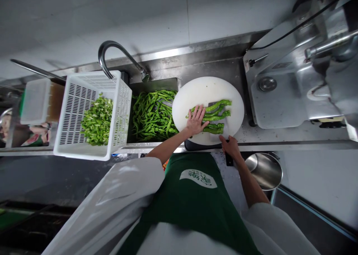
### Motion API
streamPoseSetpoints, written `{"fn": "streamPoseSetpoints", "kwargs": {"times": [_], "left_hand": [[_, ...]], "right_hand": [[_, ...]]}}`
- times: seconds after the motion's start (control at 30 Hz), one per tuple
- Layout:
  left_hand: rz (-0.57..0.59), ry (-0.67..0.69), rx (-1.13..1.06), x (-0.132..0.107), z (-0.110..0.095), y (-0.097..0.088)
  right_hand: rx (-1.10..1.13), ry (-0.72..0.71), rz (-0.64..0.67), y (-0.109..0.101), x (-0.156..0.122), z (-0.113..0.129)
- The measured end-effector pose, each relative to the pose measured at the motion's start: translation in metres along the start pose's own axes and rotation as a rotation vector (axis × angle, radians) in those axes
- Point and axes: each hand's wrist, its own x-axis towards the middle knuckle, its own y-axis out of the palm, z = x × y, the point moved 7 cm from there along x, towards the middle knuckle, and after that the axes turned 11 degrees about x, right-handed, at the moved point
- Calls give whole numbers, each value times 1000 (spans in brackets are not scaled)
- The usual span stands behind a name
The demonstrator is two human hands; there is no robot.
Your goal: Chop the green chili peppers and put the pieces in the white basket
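Directly below the camera, a person in a green apron (pixel 195 206) stands at a steel surface (pixel 279 137). Their left hand (pixel 195 120) lies flat on a small bunch of long green peppers (pixel 218 115), its grip open with the fingers spread, on a round white cutting board (pixel 207 89). The right hand (pixel 231 146) rests at the board's near edge, its grip closed around a dark handle (pixel 229 160). Left of the board, a sink (pixel 153 84) holds a heap of peppers (pixel 152 115). Further left, a white slotted basket (pixel 72 98) holds chopped greens (pixel 97 122). A steel pot (pixel 264 171) sits near the right hand.
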Motion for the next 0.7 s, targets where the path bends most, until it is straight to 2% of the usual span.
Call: {"fn": "streamPoseSetpoints", "kwargs": {"times": [0.17, 0.3, 0.43, 0.7], "left_hand": [[-4, -12, 22, 1, 1, 1], [19, -21, 17, 0, 0, -5], [13, -60, 27, -4, 9, -13], [48, -25, 57, -7, 13, -7]], "right_hand": [[33, 12, 43, 15, 4, 4], [70, 3, 26, 17, 2, -3], [71, -31, -1, 21, -2, -3], [124, -29, -12, 21, -7, -11]]}}
